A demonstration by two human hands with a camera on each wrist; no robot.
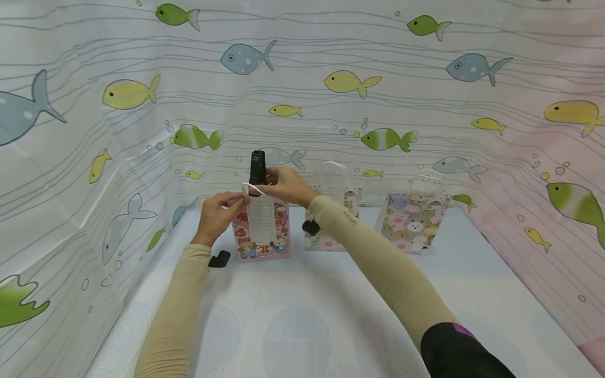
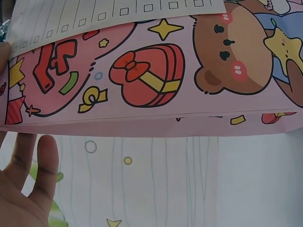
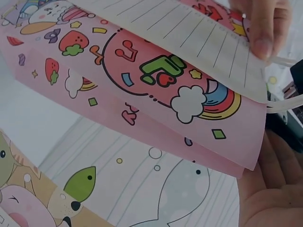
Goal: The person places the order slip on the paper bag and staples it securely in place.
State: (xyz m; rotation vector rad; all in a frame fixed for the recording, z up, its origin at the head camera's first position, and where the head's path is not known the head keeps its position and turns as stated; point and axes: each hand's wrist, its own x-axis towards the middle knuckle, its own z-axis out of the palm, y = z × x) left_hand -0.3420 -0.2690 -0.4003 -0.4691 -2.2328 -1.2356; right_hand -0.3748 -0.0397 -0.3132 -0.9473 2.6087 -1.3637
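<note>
A pink gift bag [image 1: 283, 226] with bears, strawberries and hearts stands upright on the table. Against its front lies a lined paper sheet [image 1: 261, 223] with small checkboxes. My left hand [image 1: 215, 218] is at the bag's top left, pinching the sheet's upper edge at the rim; its thumb [image 3: 262, 40] presses on the paper. A black stapler-like tool [image 1: 257, 167] points upward at the rim, and my right hand [image 1: 287, 185] grips it from the right. Its lower end is partly hidden by the fingers and the bag's white handle [image 1: 253, 188].
To the right stand another patterned gift bag [image 1: 326, 242], partly behind my right forearm, and an animal-print gift bag [image 1: 416, 223]. Both have pale handles. A fish-print sheet [image 1: 302, 94] hangs behind the white table [image 1: 288, 294] and along its sides.
</note>
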